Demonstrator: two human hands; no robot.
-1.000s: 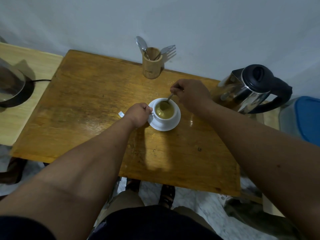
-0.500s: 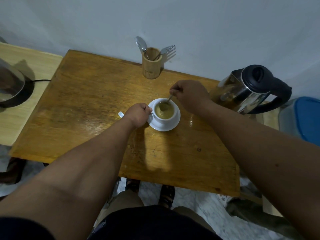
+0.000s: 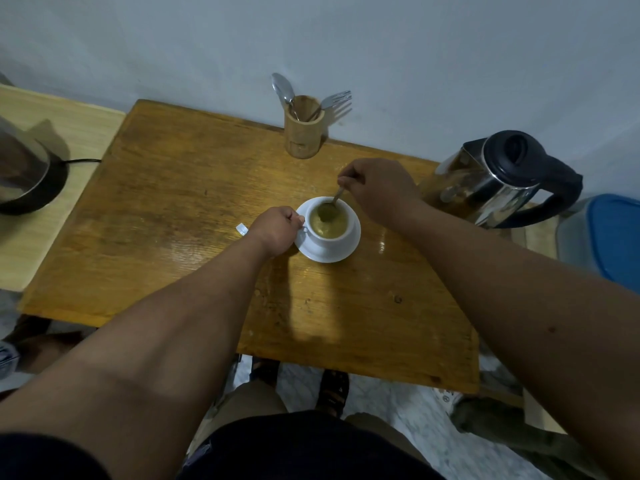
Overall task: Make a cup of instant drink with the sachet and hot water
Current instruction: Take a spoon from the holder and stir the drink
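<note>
A white cup (image 3: pixel 334 239) full of light brown drink stands on a white saucer (image 3: pixel 349 249) in the middle of the wooden table (image 3: pixel 166 216). My left hand (image 3: pixel 275 230) grips the cup's handle on its left side. My right hand (image 3: pixel 375 190) pinches the top of a metal spoon (image 3: pixel 332 204) whose bowl dips into the drink. A small white scrap, perhaps the sachet (image 3: pixel 241 229), pokes out just left of my left hand. The steel kettle (image 3: pixel 498 180) with black lid and handle stands at the table's right edge.
A bamboo holder (image 3: pixel 304 133) with a spoon and fork stands at the table's far edge by the wall. A dark round appliance (image 3: pixel 24 174) with a cord sits on the lighter counter at left. A blue-lidded bin (image 3: pixel 609 233) is at right. My sandalled feet show below the table.
The spoon's bowl has shifted slightly inside the cup as my right hand moves it. My left hand stays on the handle.
</note>
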